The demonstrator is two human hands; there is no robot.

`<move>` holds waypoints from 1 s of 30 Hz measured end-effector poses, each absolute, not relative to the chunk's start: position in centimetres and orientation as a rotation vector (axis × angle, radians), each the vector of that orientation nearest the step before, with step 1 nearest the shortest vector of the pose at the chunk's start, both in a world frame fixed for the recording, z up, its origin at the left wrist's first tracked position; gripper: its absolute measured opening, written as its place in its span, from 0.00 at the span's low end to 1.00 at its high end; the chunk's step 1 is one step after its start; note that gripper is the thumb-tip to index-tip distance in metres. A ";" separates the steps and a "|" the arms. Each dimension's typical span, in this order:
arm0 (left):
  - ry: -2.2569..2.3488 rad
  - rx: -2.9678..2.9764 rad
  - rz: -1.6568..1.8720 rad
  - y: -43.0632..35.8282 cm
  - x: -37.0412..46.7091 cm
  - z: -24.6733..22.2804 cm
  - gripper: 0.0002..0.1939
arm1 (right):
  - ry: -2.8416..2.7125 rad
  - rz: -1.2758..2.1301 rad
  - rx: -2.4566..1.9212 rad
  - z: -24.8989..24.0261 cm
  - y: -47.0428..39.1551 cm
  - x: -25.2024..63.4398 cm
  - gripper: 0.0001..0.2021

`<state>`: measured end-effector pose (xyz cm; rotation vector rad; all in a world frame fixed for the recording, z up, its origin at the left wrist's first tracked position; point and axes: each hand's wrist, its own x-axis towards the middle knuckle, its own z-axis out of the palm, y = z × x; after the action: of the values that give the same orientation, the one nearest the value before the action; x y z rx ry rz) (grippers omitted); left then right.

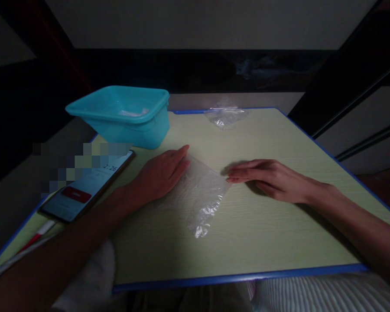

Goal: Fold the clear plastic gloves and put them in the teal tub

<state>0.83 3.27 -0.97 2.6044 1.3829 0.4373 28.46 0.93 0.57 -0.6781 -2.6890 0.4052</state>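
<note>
A clear plastic bag (201, 190) lies flat and slightly wrinkled on the table, shiny along its lower right edge. My left hand (160, 173) rests palm down over the bag's left side, fingers stretched out, covering part of it. At the bag's right corner are the fingertips of my right hand (273, 180). Its fingers are straight and close together, with the thumb lower and apart; I cannot tell whether they press on the corner or only touch it.
A turquoise plastic basin (123, 130) stands at the back left with something pale inside. Another clear plastic bag (225, 116) lies at the far edge. A phone (81, 195) with a lit screen and plugged-in cable (35, 238) lies left. Blue edging (234, 276) borders the table (279, 242).
</note>
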 end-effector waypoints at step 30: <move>1.304 2.526 0.525 4.0 1.0 -1.4 0.27 | -2.600 0.401 -0.536 1.0 0.0 27.9 0.19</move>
<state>1.00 3.96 -1.37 2.5263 1.3036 0.5251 27.92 -0.04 0.97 -0.5362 -2.5999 0.4012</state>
